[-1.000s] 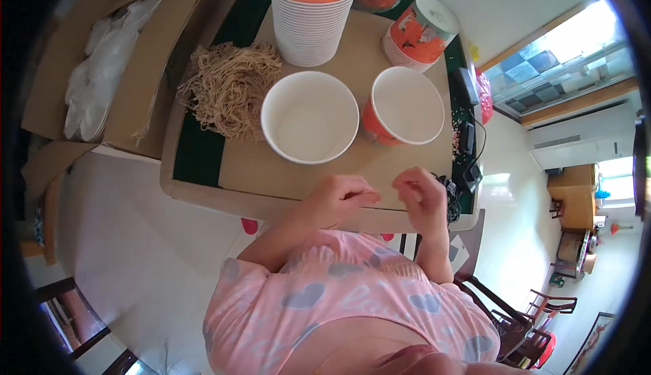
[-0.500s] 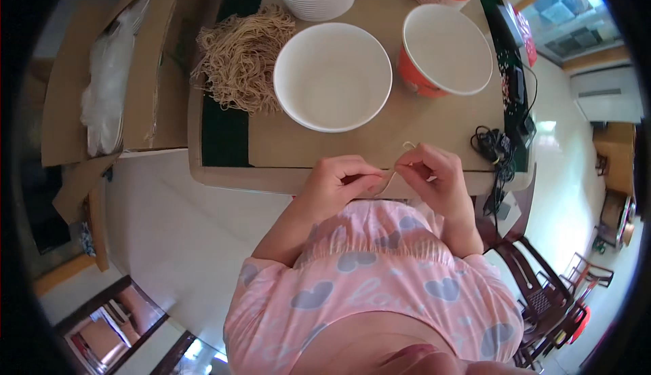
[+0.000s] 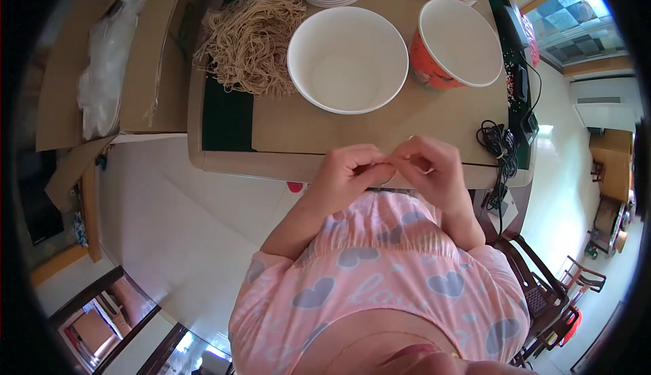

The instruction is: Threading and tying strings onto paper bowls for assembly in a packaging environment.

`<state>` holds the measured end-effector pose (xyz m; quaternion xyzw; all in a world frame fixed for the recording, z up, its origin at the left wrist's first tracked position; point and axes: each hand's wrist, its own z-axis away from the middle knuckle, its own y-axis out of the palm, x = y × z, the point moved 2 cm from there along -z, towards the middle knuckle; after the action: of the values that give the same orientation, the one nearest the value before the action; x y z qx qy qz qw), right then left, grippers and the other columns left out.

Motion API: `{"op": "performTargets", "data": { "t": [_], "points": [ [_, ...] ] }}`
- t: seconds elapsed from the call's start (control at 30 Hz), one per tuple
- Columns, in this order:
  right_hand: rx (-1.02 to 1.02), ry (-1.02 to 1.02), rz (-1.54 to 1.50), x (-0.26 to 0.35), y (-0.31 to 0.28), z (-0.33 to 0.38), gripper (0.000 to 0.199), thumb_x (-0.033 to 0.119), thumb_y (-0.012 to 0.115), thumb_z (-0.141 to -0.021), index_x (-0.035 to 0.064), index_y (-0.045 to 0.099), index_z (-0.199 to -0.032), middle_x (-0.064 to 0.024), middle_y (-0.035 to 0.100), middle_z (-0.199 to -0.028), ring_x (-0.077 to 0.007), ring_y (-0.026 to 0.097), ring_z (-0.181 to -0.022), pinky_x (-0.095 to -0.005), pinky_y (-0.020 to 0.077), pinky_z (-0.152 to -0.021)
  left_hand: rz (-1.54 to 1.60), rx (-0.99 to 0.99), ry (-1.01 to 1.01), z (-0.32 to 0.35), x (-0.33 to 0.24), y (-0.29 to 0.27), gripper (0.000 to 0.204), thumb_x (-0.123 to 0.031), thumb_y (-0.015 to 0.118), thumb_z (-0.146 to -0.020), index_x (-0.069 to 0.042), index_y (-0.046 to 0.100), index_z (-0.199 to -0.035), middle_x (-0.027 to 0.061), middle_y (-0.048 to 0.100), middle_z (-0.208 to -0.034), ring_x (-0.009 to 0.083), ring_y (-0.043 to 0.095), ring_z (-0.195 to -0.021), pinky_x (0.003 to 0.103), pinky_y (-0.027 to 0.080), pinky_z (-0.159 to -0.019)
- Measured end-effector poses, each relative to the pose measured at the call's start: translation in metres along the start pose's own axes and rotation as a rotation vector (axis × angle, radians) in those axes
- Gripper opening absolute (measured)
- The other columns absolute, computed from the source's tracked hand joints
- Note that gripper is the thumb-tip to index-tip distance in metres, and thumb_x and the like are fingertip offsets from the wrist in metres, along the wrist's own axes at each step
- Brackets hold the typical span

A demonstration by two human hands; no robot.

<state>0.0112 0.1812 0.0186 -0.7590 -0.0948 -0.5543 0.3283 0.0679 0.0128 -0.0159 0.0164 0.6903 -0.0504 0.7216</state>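
Now pinching string (image 3: 388, 182) between left hand (image 3: 349, 173) and right hand (image 3: 434, 170), in a narrow grip on both sides, mostly hidden at touching fingertips, by the table's (image 3: 271, 163) near edge.

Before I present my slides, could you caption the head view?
Left hand and right hand, fingertips together, near paper tubs and tangled twine.
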Motion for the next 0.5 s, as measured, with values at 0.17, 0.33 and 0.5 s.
{"op": "performTargets", "data": {
  "t": [0.17, 0.33, 0.5],
  "points": [
    [-0.108, 0.155, -0.003, -0.014, -0.017, 0.008, 0.008, -0.008, 0.064, -0.079, -0.0005, 0.062, -0.082, 0.0018, 0.056, -0.07, -0.0009, 0.042, -0.057, -0.0177, 0.0312, -0.049, 0.104, -0.008, -0.146, 0.004, 0.006, -0.009, 0.012, -0.003, 0.067, -0.085, -0.001, 0.072, -0.096, 0.0039, 0.066, -0.078, 0.006, 0.059, -0.071, 0.019, 0.044, -0.061],
    [-0.018, 0.15, -0.055, -0.033, -0.017, 0.022, 0.015, -0.007, 0.063, -0.081, -0.0007, 0.061, -0.094, -0.0024, 0.061, -0.082, -0.005, 0.054, -0.069, -0.0189, 0.0438, -0.06, 0.155, -0.09, -0.134, 0.004, 0.012, -0.011, 0.012, -0.003, 0.069, -0.084, -0.001, 0.072, -0.096, 0.0024, 0.066, -0.076, 0.0055, 0.057, -0.067, 0.02, 0.044, -0.059],
    [0.105, 0.188, -0.309, -0.02, 0.003, 0.014, 0.034, -0.007, 0.06, -0.085, 0.0015, 0.053, -0.117, -0.0007, 0.057, -0.086, -0.0057, 0.053, -0.072, -0.019, 0.0431, -0.064, -0.01, -0.08, -0.021, 0.0, 0.007, 0.006, 0.01, -0.004, 0.071, -0.083, -0.001, 0.072, -0.092, 0.0006, 0.065, -0.076, 0.004, 0.053, -0.063, 0.021, 0.042, -0.057]
  ]
}}
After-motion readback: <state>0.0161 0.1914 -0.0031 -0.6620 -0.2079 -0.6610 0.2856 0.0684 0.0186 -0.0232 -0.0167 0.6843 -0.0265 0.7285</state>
